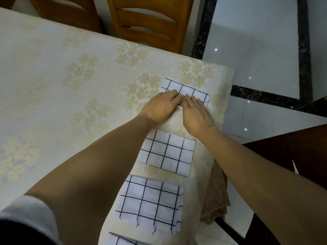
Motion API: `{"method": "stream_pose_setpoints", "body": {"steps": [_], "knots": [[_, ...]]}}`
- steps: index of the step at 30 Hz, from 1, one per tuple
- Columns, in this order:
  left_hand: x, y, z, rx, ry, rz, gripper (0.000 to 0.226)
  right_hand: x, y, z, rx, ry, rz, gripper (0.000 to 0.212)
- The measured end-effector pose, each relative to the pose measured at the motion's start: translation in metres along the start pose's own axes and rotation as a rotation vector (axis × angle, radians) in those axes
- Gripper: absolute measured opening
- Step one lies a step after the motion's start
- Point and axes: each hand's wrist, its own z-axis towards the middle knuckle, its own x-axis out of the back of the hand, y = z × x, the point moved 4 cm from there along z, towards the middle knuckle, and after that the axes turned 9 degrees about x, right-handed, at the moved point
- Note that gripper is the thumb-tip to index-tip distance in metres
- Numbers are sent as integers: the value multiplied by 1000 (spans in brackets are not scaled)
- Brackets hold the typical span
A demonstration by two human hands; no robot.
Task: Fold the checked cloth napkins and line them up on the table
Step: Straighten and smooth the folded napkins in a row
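In the head view, four checked napkins lie in a row down the right side of the counter [53, 76]. The counter has a cream cloth with pale flowers on it.

The far napkin [187, 88] lies near the far right corner of the counter. Both hands are on its near part and hide that part. The left hand [160, 106] rests on the left side of it. The left fingers [170, 96] are close together and a little bent, and their tips push down on the cloth. The right hand [196, 114] lies just beside the left hand, and the two hands touch at the fingers. The right fingers [193, 101] are straight and close together, and they press flat on the napkin. No finger pinches it that I can see. The far half of the napkin sticks out past the fingertips.

The second napkin [168, 151] lies flat and folded between the two arms, nearer than the hands. The third napkin [152, 204] lies nearer again, with a small gap between. Only a bit of the fourth napkin [120, 242] shows at the bottom edge.

A brown cloth [215, 195] hangs off the right edge of the counter. Wooden chairs [146, 23] stand at the far side. The floor [256, 41] has shiny pale tiles with dark strips.
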Motion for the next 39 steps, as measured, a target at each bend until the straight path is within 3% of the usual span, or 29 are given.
{"method": "stream_pose_setpoints", "body": {"steps": [3,9,17,20,32,34,36,39], "knots": [[-2,-5,-12,83,-146,-88,38,-5,-6,-2,-3,-57,-41,70],[-10,-21,-34,156,-334,20,56,-7,-20,-10,53,-123,19,82],[-13,-18,-52,121,-399,254,61,-12,-10,-27,45,-149,-35,85],[-12,-17,-50,124,-425,266,61,-11,1,-33,29,-171,-55,90],[-6,-7,-60,161,-473,170,70,-10,9,-52,28,-220,14,74],[-7,-9,-62,162,-460,144,60,-11,8,-53,13,-241,45,66],[-3,-10,-62,169,-358,78,58,-6,4,-52,-29,-208,107,75],[10,-10,-54,240,-76,-58,50,10,-1,-43,-54,78,168,69]]}}
